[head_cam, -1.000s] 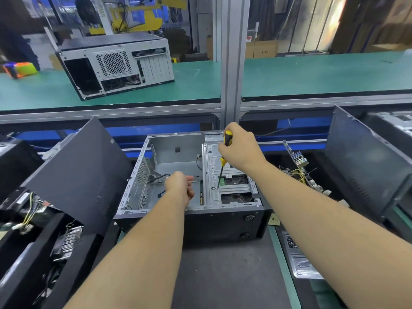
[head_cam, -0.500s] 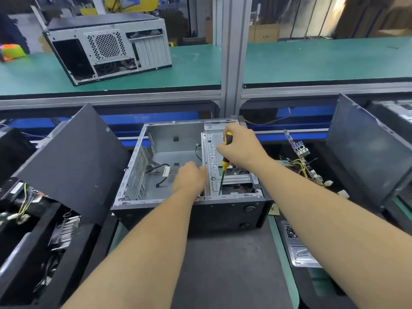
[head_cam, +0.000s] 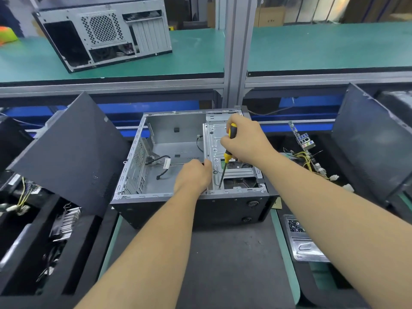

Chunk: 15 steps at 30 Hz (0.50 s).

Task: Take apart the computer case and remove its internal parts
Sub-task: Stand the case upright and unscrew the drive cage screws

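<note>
An open computer case (head_cam: 156, 204) lies on its side on the dark mat, its main bay bare apart from loose black cables (head_cam: 161, 162). A silver drive cage (head_cam: 214, 139) fills the case's right part. My right hand (head_cam: 243, 139) grips a yellow-and-black screwdriver (head_cam: 227, 152), its tip down on the cage's front edge. My left hand (head_cam: 192, 175) grips the cage's left edge, fingers curled over it.
A black side panel (head_cam: 71, 152) leans at the left over bins of removed parts (head_cam: 64, 221). Another panel (head_cam: 370, 139) leans at the right beside a motherboard with wires (head_cam: 306, 150). A tray of screws (head_cam: 298, 235) lies right. A second case (head_cam: 104, 32) sits on the green shelf.
My left hand has moved right from the case's middle to the drive cage's edge. My right hand has brought the screwdriver tip lower and nearer the front. The view has tilted down.
</note>
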{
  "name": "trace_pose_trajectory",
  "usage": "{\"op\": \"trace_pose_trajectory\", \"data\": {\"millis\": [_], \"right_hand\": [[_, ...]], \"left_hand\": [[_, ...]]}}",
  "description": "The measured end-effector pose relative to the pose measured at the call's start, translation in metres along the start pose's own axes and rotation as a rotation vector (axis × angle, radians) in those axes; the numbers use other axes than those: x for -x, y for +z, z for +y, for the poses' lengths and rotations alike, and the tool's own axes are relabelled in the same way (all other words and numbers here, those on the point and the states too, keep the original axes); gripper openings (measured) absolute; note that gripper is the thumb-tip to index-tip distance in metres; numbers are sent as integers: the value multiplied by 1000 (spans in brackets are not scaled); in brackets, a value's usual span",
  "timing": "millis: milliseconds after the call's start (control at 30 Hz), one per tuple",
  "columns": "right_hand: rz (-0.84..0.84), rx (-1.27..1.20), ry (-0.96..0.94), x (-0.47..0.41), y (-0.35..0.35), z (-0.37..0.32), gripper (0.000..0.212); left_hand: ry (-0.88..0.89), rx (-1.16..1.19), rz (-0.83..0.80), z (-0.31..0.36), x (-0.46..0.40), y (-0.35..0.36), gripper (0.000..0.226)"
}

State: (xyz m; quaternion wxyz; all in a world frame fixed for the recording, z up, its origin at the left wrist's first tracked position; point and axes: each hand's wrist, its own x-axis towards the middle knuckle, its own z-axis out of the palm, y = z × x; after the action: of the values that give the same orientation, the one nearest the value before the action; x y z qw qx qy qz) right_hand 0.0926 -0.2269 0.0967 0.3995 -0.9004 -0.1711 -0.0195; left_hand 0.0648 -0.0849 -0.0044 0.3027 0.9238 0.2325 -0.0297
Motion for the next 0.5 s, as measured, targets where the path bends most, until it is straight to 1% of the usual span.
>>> {"op": "trace_pose_trajectory", "data": {"millis": [67, 133, 200, 300, 333, 367, 400, 433, 500], "right_hand": [[-57, 46, -50, 1, -2, -3, 9], [-158, 86, -101, 1, -7, -9, 12], [-274, 185, -149, -2, -19, -21, 15], [-504, 532, -173, -5, -33, -47, 16], [-556, 654, -174, -3, -32, -54, 16], [-577, 763, -156, -1, -27, -61, 18], [-549, 840, -142, 3, -21, -67, 18], [-487, 879, -113, 5, -15, -70, 19], [-327, 950, -113, 12, -5, -74, 24]], "left_hand": [[-3, -15, -15, 0, 0, 0, 46], [-3, -40, -26, 1, 1, 0, 44], [-7, -57, -29, 2, 2, -1, 42], [3, -52, -24, 2, 3, -3, 42], [8, -44, -25, 3, 5, -4, 42], [5, -32, -38, 3, 5, -3, 41], [4, -23, -50, 2, 6, -3, 38], [-4, 0, -57, 3, 8, -5, 35], [-13, 50, -65, 6, 12, -9, 34]]}}
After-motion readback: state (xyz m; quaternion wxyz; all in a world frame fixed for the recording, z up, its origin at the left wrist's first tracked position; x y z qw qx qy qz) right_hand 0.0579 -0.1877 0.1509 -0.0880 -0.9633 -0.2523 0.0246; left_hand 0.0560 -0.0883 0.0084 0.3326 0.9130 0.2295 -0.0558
